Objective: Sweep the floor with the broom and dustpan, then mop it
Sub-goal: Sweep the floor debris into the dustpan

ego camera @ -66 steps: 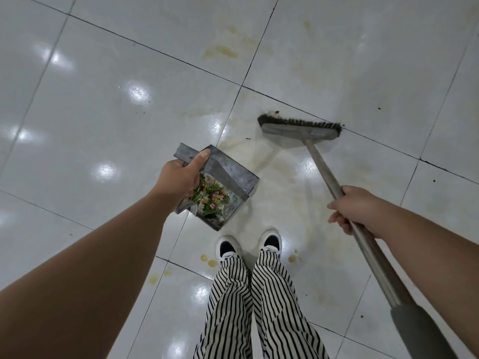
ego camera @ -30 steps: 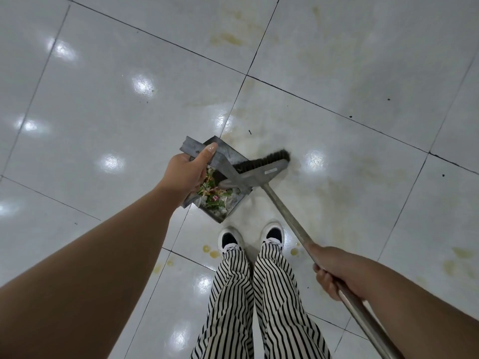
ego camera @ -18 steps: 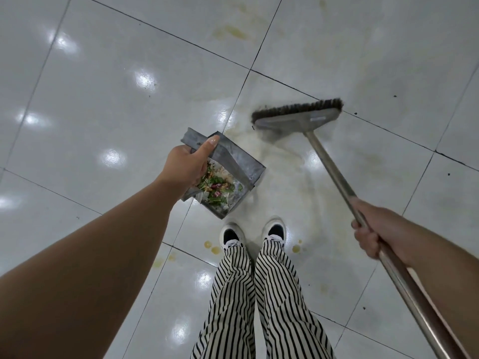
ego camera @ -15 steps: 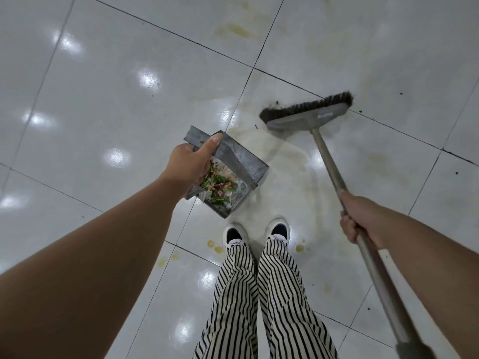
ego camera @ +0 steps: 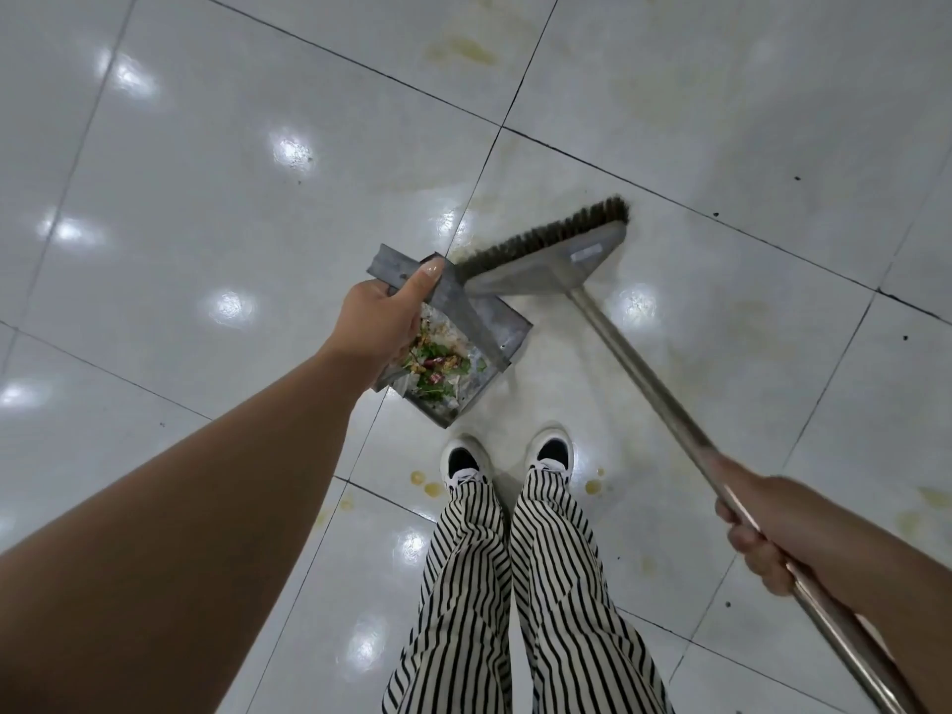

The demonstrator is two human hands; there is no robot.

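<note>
**Broom head at the pan's mouth — the stroke runs toward the left grip**

Left hand [ego camera: 378, 322] is wrapped round the grey handle bar of the dustpan [ego camera: 466, 347], thumb laid flat along the top of it, holding the pan tilted with its open mouth pointing away from the feet. Inside, below and right of that grip, sits a heap of scraps [ego camera: 438, 365] — green leaves, red bits, pale crumbs.

Right hand [ego camera: 772, 533] is clamped on the metal shaft of the broom [ego camera: 551, 255], fingers curled under it, low on the pole. From that grip the shaft runs up and to the left, a long diagonal, ending in the wide head. The head lies crosswise to the shaft; its near end touches, or all but touches, the pan's handle just beyond the left thumb, while its far end, bristles dark and splayed, trails off away from the pan.

So the relation that matters: the pan lies up-left of the right grip, straight along the line of the shaft, and the left hand is the nearer one to the meeting point. My read is that a short pull toward the pan's mouth is what's called for, with the pan held steady.

In the way? The pan's own handle bar crosses above the mouth, and the left thumb sits right beside the broom head. The shoes [ego camera: 507, 458] stand just behind the pan. On the floor [ego camera: 206, 172] yellowish stains lie beyond the broom head and beside the shoes, with dark specks off beyond the shaft — those look like mop work, not yet begun.
</note>
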